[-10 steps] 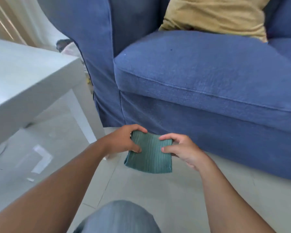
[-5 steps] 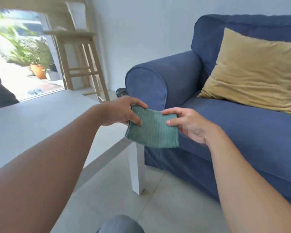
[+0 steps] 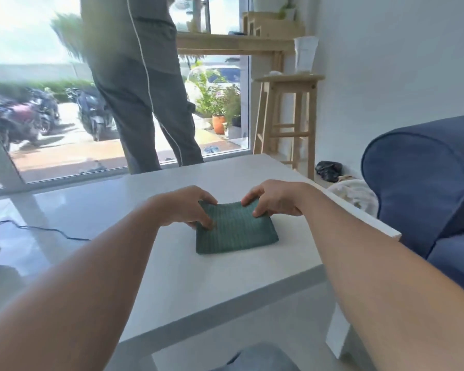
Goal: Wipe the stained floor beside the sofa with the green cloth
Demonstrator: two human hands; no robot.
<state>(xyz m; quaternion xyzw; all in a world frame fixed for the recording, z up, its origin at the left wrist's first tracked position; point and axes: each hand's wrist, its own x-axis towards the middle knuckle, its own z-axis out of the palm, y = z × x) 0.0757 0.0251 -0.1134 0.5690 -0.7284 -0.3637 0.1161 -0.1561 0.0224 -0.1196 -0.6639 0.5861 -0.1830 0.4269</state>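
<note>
Folded green cloth (image 3: 235, 231) lying flat on the white table (image 3: 172, 277), centre of frame, a neat thick rectangle; both hands on its far edge. Left hand (image 3: 188, 207) at the upper-left corner, fingers (image 3: 205, 222) curled down and pinching the corner fold, thumb side tucked toward the near face; right hand (image 3: 275, 199) at the upper-right corner, fingertips (image 3: 257, 212) bent and pressed down onto the top layer, nipping the edge rather than spread flat. Looks like a squaring-up grip; corners held from both sides so the layers stay stacked and the pad keeps a firm wiping face; could equally be a setting-down or a pick-up, cannot tell which from this alone.

Blue sofa (image 3: 423, 188) at the right edge, its rounded arm just past the table's right corner; strip of floor (image 3: 332, 183) between them only partly visible, with a crumpled pale bundle (image 3: 351, 192) and a dark bag (image 3: 328, 170) lying there; no stain readable from here. Upper left: glass front with a standing person's legs (image 3: 145, 103); wooden stool (image 3: 287, 116) upper right of centre; black cable (image 3: 51, 231) trailing over the floor at left.

Cloth on the table, not on the floor; wiping not under way at this instant; next call, by judgement: lift the pad as one piece and carry it down to the right, toward the sofa side.
</note>
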